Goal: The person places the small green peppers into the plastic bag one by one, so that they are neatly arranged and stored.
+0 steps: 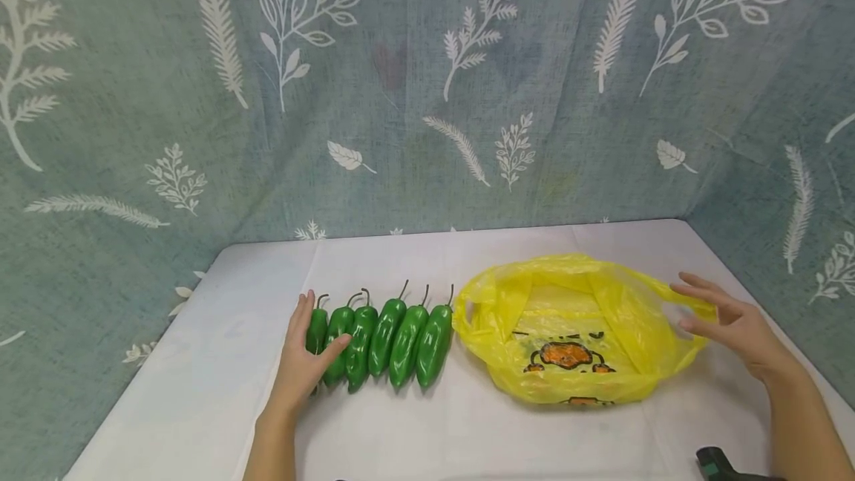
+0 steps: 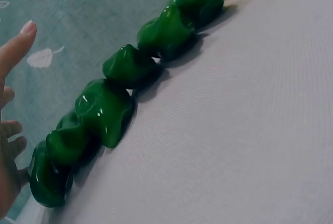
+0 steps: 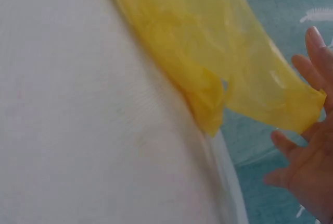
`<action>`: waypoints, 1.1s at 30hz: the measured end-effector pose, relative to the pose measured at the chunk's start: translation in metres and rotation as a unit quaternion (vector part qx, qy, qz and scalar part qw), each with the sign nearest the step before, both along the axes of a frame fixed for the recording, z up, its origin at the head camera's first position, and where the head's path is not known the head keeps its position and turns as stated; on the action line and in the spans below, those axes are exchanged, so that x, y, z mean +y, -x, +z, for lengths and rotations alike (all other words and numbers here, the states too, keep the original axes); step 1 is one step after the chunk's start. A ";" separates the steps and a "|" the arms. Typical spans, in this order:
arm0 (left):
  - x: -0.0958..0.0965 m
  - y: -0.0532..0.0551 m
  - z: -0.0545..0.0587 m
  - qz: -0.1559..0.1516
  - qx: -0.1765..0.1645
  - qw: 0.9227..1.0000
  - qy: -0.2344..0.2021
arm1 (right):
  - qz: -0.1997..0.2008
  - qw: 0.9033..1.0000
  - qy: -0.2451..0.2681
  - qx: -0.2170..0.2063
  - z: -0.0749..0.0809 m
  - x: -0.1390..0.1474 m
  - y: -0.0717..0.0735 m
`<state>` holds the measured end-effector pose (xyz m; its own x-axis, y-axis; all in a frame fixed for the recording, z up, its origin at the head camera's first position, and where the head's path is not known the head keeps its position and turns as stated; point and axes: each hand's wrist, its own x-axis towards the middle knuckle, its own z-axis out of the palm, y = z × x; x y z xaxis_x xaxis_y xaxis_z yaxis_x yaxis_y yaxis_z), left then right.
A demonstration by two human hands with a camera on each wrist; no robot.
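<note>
Several glossy green peppers (image 1: 387,336) with stems lie side by side on the white table, stems pointing away. My left hand (image 1: 303,351) is at the left end of the row, fingers straight beside the outermost pepper (image 2: 49,179) and thumb spread over the neighbouring one. To the right of the peppers lies a yellow plastic bag (image 1: 494,362), its mouth spread wide and an orange cartoon print showing inside. At the bag's right handle (image 3: 283,101) is my right hand (image 1: 741,325), thumb and fingers spread apart, with the handle's edge at the fingers.
A dark object (image 1: 715,462) shows at the front edge near the right forearm. Blue-green cloth (image 1: 401,169) with white leaf prints hangs behind and on both sides of the white table (image 1: 374,436).
</note>
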<state>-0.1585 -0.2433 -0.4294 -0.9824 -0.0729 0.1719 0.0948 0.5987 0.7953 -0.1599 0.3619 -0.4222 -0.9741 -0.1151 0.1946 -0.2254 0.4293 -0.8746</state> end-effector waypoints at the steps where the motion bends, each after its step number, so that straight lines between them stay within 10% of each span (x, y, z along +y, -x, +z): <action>1: -0.002 0.000 -0.001 0.004 -0.003 1.000 -0.002 | -0.001 1.000 0.001 -0.007 -0.002 0.001 0.001; 33: -0.020 0.003 -0.020 0.054 -0.068 0.993 -0.074 | -0.016 0.991 0.098 -0.089 -0.040 0.010 0.001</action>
